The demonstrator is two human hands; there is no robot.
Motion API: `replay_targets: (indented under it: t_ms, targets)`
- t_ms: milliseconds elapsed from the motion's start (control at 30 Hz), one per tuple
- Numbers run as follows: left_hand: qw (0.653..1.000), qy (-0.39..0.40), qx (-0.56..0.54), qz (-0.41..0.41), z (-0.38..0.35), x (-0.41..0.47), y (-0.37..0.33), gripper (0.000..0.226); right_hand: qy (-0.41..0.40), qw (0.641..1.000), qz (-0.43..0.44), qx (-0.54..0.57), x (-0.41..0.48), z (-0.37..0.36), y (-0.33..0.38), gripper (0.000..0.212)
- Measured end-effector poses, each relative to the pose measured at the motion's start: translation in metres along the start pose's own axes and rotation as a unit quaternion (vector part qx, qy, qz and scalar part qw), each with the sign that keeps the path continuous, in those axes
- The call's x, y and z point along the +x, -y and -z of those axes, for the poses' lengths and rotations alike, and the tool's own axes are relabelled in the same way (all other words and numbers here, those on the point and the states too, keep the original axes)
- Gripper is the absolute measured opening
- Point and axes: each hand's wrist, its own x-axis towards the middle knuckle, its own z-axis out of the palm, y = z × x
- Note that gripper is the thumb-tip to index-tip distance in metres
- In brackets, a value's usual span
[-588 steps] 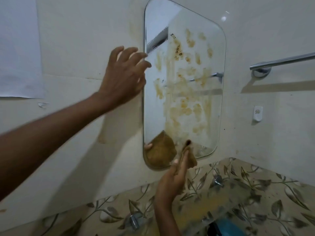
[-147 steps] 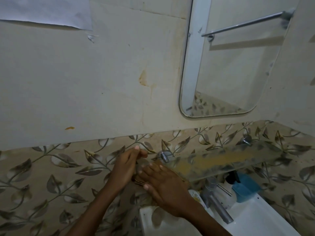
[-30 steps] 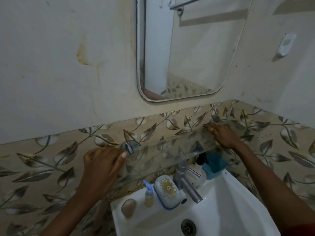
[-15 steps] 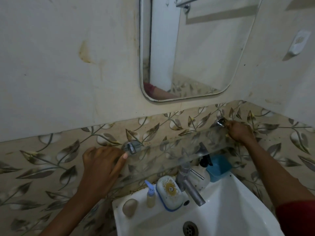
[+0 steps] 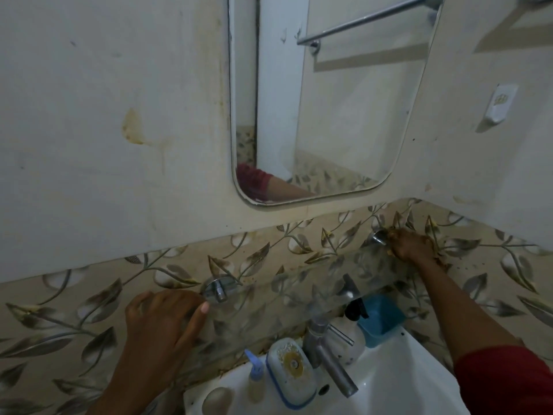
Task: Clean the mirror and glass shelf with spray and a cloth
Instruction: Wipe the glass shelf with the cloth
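So the brown gunk smeared over the rounded mirror [image 5: 329, 115] is gone, and the yellowish film on the glass shelf [image 5: 299, 295] has been wiped off too: it can be seen straight through now, leaf tiles and all. The cloth [image 5: 393, 232], a limp, soiled tan rag, has been pushed to the far right end by the chrome peg [image 5: 377, 237] and is bunched in the right hand [image 5: 411, 247]. The shelf's left end is gripped by the left hand [image 5: 164, 319]. Probably only corners are left to do

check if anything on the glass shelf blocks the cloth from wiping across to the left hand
Nothing visible does. The glass shelf is bare between the cloth in the right hand and the left hand at its other end; the tap stands below it.
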Motion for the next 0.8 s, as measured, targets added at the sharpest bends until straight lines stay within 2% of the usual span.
replay_targets:
  t_ms: [133,300,367,467,567,700,767,800]
  targets:
    - [1.000,-0.005,-0.013,-0.013,-0.002,-0.001,0.002,0.039,0.013,0.998,-0.026,-0.055,-0.012,-0.004,0.012,0.045]
    - [1.000,0.000,-0.023,-0.020,-0.002,-0.001,0.003,0.041,-0.004,0.991,-0.127,0.038,-0.042,-0.018,0.046,0.052]
    - [0.999,-0.006,-0.031,-0.029,0.000,0.001,0.002,0.040,-0.014,0.992,-0.117,0.036,-0.057,-0.020,0.058,0.055]
    - [0.998,-0.007,-0.049,-0.034,0.001,0.001,0.000,0.038,-0.020,0.998,-0.045,0.032,-0.075,-0.021,0.079,0.050]
    - [0.998,-0.004,-0.049,-0.033,0.001,0.000,0.002,0.039,-0.004,0.997,0.069,0.025,-0.089,-0.021,0.092,0.047]
    - [0.999,0.002,-0.044,-0.026,-0.001,0.000,0.003,0.036,0.009,0.970,0.233,0.074,-0.106,-0.026,0.063,0.045]
    - [0.999,-0.004,-0.049,-0.023,0.000,0.000,0.003,0.034,0.018,0.955,0.262,0.136,-0.105,-0.025,0.036,0.039]
    - [0.998,-0.008,-0.048,-0.024,0.001,0.000,0.003,0.034,0.020,0.955,0.246,0.163,-0.100,-0.023,0.023,0.036]
